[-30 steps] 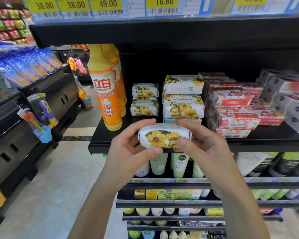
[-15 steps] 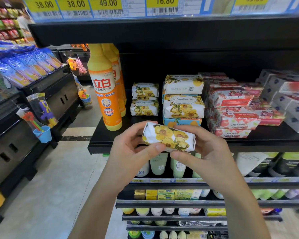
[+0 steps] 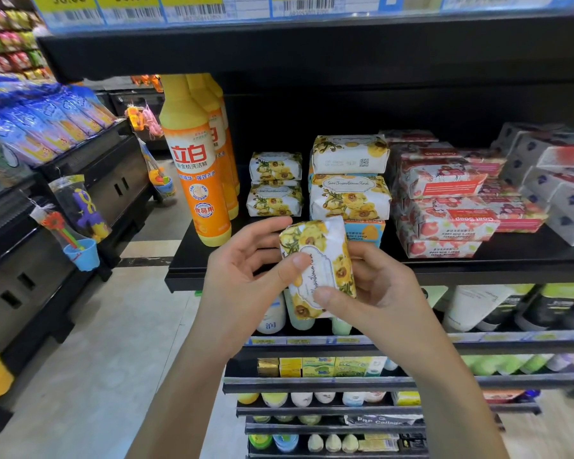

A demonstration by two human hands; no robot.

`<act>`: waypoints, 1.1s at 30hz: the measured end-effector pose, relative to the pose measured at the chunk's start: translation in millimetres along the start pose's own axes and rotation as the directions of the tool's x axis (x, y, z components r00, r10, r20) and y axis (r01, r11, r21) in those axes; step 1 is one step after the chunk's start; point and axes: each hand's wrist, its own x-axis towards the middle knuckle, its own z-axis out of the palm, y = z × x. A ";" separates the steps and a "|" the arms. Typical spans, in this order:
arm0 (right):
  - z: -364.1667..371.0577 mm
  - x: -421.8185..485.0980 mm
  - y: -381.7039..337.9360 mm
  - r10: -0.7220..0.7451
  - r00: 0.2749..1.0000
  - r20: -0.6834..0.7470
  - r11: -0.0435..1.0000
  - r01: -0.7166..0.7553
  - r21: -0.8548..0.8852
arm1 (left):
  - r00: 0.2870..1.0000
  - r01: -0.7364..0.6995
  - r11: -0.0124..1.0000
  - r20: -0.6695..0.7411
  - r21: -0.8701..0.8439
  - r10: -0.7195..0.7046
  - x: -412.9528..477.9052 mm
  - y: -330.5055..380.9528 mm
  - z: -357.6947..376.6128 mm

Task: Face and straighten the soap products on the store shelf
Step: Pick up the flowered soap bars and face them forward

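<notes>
Bright, even store light from overhead. Deep shadow under the upper shelf (image 3: pixel 312 54), black at the back. Washed-out glare on the price labels (image 3: pixel 193 8). Wide-angle bowing at the edges; soft blur on the right-hand boxes (image 3: pixel 560 180) and lower shelves (image 3: pixel 345 382).

**Orange bottle** (image 3: pixel 193 180): large white 立白, then 新金桔洗洁精 below it, and 食品用 in a round badge.
**Stacked bar** (image 3: pixel 350 193): script label "Snow Chrysanthemum Floral".
**Top bar** (image 3: pixel 348 154): a QR code; the small print is too fine to read.
**Held bar** (image 3: pixel 325 260): script running lengthwise, with "Chrysanthemum" legible and the rest partly covered.
**Red box** (image 3: pixel 461 226): "Goat Soap", upside down.
**Price tags** (image 3: pixel 130 8): barcodes; the figures are cropped, two of them resembling 38.00.
**White bottle** (image 3: pixel 272 319): 润.
**Dark pack** (image 3: pixel 381 420), on a low shelf: "PRP Collage…".
</notes>
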 end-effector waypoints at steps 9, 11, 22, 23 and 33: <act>2.6 -7.6 4.5 0.084 0.993 -0.089 0.988 -0.071 0.138 | 0.995 0.101 0.993 0.011 0.052 -0.102 -1.3 -2.2 4.4; 3.9 -12.0 5.7 0.119 0.986 -0.115 0.981 -0.099 0.166 | 0.992 0.128 0.989 -0.002 0.075 -0.129 -3.2 -3.4 6.2; 24.4 -48.9 7.3 0.312 0.877 -0.366 0.922 -0.187 0.339 | 0.964 -0.020 0.940 0.257 0.342 -0.073 -9.4 -16.2 -5.7; 26.0 -53.6 8.7 0.338 0.859 -0.384 0.914 -0.201 0.353 | 0.955 -0.073 0.908 0.290 0.412 -0.055 -10.6 -19.6 -7.0; 30.3 -141.9 26.0 0.493 0.646 -0.582 0.839 -0.178 0.514 | 0.728 -0.599 0.524 0.684 0.606 0.040 -39.7 -57.4 3.8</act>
